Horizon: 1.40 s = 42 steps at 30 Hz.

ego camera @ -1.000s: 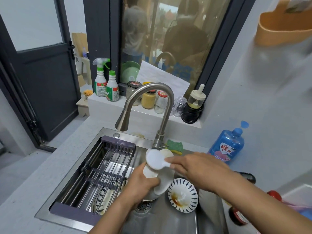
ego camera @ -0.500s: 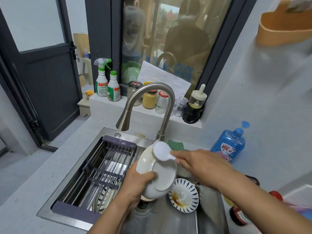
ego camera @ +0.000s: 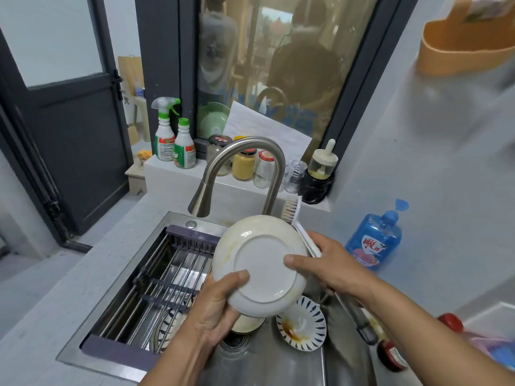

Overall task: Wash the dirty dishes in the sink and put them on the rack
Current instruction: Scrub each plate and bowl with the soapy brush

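Note:
I hold a white plate (ego camera: 262, 263) tilted up above the sink (ego camera: 250, 363), its underside facing me, with yellowish smears near the rim. My left hand (ego camera: 217, 310) grips its lower left edge. My right hand (ego camera: 337, 266) holds the white handle of a dish brush (ego camera: 295, 215) behind the plate, thumb pressed on the plate's underside; the bristles stick up past the rim. A blue-striped dish (ego camera: 302, 323) with brown sauce lies in the sink. Another dish (ego camera: 248, 324) sits partly hidden under the plate.
A purple and steel drying rack (ego camera: 167, 274) spans the sink's left half, with a patterned plate (ego camera: 164, 330) beneath it. The curved faucet (ego camera: 245, 151) arches just behind the plate. A blue soap bottle (ego camera: 373, 240) stands to the right. Jars and spray bottles line the ledge.
The plate has been lifted and turned so its underside faces me. The brush moved from the plate's front face to behind it, and my right thumb now presses on the plate.

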Each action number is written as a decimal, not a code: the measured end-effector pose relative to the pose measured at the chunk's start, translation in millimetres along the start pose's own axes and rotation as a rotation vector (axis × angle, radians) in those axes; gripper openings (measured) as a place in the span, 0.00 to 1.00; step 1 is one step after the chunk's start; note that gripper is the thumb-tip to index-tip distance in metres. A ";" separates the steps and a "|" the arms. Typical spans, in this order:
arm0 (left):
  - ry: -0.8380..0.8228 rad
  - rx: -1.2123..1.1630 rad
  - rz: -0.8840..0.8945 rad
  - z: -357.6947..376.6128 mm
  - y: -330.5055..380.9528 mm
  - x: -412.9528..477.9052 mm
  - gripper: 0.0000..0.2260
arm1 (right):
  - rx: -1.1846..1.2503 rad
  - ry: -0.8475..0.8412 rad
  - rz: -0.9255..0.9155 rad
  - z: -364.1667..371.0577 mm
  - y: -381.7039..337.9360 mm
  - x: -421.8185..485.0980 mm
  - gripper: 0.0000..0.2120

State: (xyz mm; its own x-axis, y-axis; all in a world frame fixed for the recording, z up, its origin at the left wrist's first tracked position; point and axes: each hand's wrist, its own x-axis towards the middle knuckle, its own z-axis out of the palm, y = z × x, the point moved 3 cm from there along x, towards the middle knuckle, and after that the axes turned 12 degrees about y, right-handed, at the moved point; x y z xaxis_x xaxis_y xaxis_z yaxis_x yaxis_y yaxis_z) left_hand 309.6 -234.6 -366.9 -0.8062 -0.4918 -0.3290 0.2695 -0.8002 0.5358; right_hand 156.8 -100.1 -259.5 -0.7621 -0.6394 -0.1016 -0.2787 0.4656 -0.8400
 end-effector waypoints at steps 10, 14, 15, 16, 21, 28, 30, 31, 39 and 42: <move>-0.057 0.910 0.177 19.0 32.8 1.1 0.20 | -0.505 -0.229 -0.280 9.3 -19.8 7.6 0.35; 0.110 0.923 0.237 8.9 28.4 7.2 0.19 | -0.859 -0.123 -0.487 0.7 -48.8 3.4 0.24; 0.144 0.934 0.241 5.7 28.0 9.0 0.19 | -0.918 -0.118 -0.521 -0.5 -55.2 -1.5 0.23; 0.168 0.943 0.242 3.7 27.1 10.4 0.19 | -0.980 -0.118 -0.556 1.1 -60.5 -8.4 0.22; 0.257 0.945 0.318 4.7 23.9 9.4 0.15 | -1.208 -0.146 -0.669 26.3 -61.3 -28.4 0.18; 0.361 0.554 0.270 -13.7 28.2 6.2 0.22 | -0.851 -0.118 -0.230 -25.0 -15.2 19.3 0.17; 0.370 0.379 0.234 -15.1 27.8 7.7 0.26 | -0.752 -0.114 -0.198 -27.1 -2.4 19.6 0.17; 0.371 0.294 0.216 -15.1 26.5 8.3 0.27 | -0.717 -0.110 -0.191 -26.5 1.6 18.5 0.16; 0.404 -0.232 0.003 -16.1 11.5 14.0 0.18 | -0.649 -0.126 -0.245 -8.0 21.3 0.6 0.16; 0.375 -0.316 -0.044 -11.9 5.9 11.5 0.14 | -0.539 -0.017 -0.223 -1.0 28.8 -2.4 0.13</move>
State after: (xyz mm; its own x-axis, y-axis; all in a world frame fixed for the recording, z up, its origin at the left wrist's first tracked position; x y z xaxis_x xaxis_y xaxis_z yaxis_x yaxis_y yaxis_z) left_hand 308.1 -249.1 -376.8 -0.5908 -0.4986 -0.6343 0.4332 -0.8593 0.2720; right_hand 150.0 -84.5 -282.9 -0.6428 -0.7652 0.0347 -0.6928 0.5615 -0.4525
